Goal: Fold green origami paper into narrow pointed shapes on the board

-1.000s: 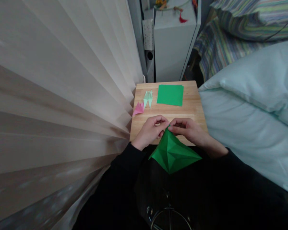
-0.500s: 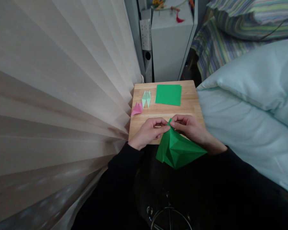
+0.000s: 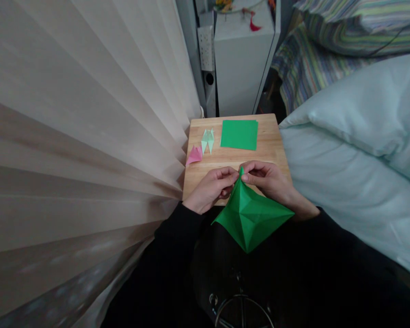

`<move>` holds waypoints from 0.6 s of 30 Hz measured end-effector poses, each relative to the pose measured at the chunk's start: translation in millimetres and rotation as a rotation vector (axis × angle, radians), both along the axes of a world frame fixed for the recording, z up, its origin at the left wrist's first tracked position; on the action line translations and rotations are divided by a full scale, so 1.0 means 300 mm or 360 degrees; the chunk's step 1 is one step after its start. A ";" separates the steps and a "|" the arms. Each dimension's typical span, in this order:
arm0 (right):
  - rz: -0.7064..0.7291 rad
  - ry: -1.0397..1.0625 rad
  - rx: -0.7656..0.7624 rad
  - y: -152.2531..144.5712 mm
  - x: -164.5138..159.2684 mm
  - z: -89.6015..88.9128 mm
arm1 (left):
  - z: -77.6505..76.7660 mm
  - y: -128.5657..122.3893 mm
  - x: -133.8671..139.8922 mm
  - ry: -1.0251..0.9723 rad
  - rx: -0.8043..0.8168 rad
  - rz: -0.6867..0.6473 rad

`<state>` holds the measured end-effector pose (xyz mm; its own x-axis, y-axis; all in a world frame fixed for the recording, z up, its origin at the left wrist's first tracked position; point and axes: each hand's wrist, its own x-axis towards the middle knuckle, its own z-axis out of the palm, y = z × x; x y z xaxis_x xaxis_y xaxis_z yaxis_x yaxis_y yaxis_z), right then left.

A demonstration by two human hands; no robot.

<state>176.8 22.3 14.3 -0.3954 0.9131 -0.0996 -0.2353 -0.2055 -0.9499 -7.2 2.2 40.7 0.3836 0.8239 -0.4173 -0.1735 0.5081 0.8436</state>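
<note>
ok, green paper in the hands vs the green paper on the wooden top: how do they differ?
The held sheet is creased and uneven; the stacked paper lies flat.
The left hand and right hand grip the held sheet near its tip; the stacked paper rests untouched on the wooden top.
Both are green.

The pale rectangular wooden tabletop (image 3: pixel 270 143) was bounded left by the pleated off-white curtain (image 3: pixel 105 114). Its far left was occupied by the pink folded paper (image 3: pixel 194 156) and pale-green folded paper (image 3: pixel 204 142), its far middle by the green paper stack (image 3: pixel 239 135). Its near middle was barred by the creased green paper sheet (image 3: pixel 249 212); passage was left along its right.
</note>
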 end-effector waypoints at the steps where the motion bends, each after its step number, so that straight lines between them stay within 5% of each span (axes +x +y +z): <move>1: -0.0014 0.0004 0.0013 0.000 -0.002 -0.004 | 0.000 -0.001 0.003 0.0012 -0.0001 0.0014; 12: 0.0097 0.0090 -0.0040 0.023 0.010 -0.054 | -0.008 -0.006 0.006 -0.0148 -0.0030 -0.0077; 18: -0.0018 -0.0351 0.0068 0.077 0.106 0.052 | -0.013 0.006 -0.019 0.0126 0.0233 -0.0059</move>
<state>208.7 45.3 29.9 -0.3579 0.9227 -0.1435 -0.0232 -0.1624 -0.9864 -12.8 4.1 36.8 0.3857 0.8639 -0.3240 -0.0872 0.3837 0.9193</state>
